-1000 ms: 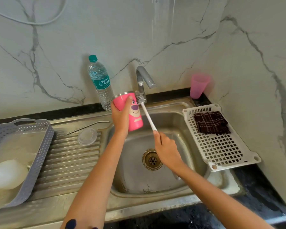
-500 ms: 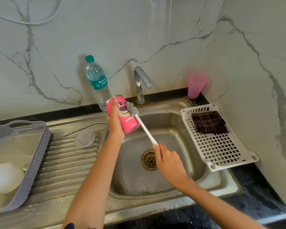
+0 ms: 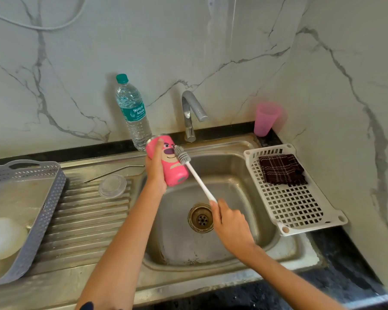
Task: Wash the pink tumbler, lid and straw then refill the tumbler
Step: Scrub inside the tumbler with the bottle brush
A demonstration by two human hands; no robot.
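Note:
My left hand [image 3: 155, 173] grips the pink tumbler [image 3: 171, 164], tilted with its open mouth up and to the left, over the sink's left edge. My right hand [image 3: 230, 222] holds the white handle of a bottle brush [image 3: 197, 177]; its grey head rests against the bear face on the tumbler's outside. The clear lid [image 3: 112, 186] lies on the ribbed drainboard. The metal straw [image 3: 114, 172] lies just behind the lid. A water bottle [image 3: 133, 113] with a green cap stands against the wall.
The steel sink [image 3: 244, 198] has a drain in its middle and a tap [image 3: 192, 113] behind, with no water running. A white perforated tray [image 3: 300, 211] with a dark cloth spans its right rim. A pink cup [image 3: 266, 121] stands in the corner. A grey basket [image 3: 31, 211] sits far left.
The brush head has left the tumbler's mouth and moved onto the outside wall. The tumbler has tipped further, its mouth now pointing left.

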